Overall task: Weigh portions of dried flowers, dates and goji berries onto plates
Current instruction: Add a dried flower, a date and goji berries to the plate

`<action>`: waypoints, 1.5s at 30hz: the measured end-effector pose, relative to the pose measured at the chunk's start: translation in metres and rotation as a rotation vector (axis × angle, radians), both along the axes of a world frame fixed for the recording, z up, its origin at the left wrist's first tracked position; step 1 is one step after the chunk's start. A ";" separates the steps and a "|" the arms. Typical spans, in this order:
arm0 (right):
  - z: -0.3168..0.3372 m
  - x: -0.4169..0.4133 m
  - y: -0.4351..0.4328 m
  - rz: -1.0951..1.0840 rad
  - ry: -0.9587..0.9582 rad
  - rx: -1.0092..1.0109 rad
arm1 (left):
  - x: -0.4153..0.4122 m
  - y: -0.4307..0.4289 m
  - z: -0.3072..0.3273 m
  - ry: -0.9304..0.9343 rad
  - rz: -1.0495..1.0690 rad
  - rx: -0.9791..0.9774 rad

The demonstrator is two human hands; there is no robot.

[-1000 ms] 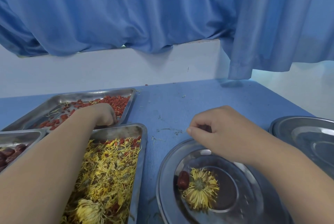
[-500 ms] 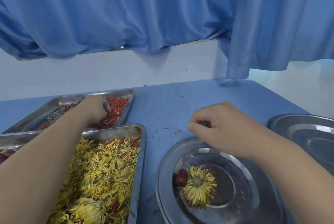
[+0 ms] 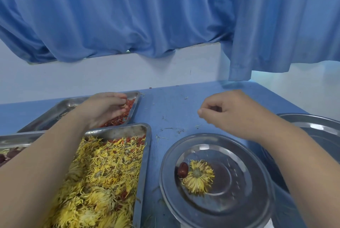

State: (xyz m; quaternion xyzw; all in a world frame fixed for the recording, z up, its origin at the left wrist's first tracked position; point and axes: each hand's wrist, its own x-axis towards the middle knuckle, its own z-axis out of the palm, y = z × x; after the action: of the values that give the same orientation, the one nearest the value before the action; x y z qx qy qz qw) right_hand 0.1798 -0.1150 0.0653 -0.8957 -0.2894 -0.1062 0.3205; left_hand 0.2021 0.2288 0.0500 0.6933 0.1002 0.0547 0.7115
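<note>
Goji berries (image 3: 119, 119) pending: we're pinching some in left grip (image 3: 104, 107); plate (image 3: 261, 156) near right grip (image 3: 233, 115) is carrying one flower (image 3: 197, 177), one date (image 3: 182, 169). Right grip curled, contents cannot tell.

Two forearms, bare to frame edge, L & R; left hand (image 3: 104, 108) & right hand (image 3: 230, 113) ungloved, knuckles rounded.

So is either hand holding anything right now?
Left hand pinches goji berries at its fingertips; whether the curled right hand holds anything cannot be told.
</note>
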 end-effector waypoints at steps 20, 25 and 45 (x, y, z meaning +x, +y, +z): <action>0.035 -0.013 -0.029 -0.010 -0.052 0.143 | -0.067 -0.206 0.008 -0.035 -0.504 0.870; 0.037 -0.013 -0.032 0.003 -0.003 0.128 | -0.073 -0.194 0.009 -0.028 -0.386 0.850; 0.019 -0.001 -0.040 -0.006 0.456 -0.291 | -0.133 -0.171 -0.002 0.070 -0.185 0.126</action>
State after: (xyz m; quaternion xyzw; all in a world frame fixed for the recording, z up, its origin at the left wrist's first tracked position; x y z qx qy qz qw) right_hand 0.1791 -0.1550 0.0839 -0.9339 -0.2196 0.1400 0.2448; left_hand 0.0690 0.0580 0.0483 0.7446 0.0571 -0.0291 0.6645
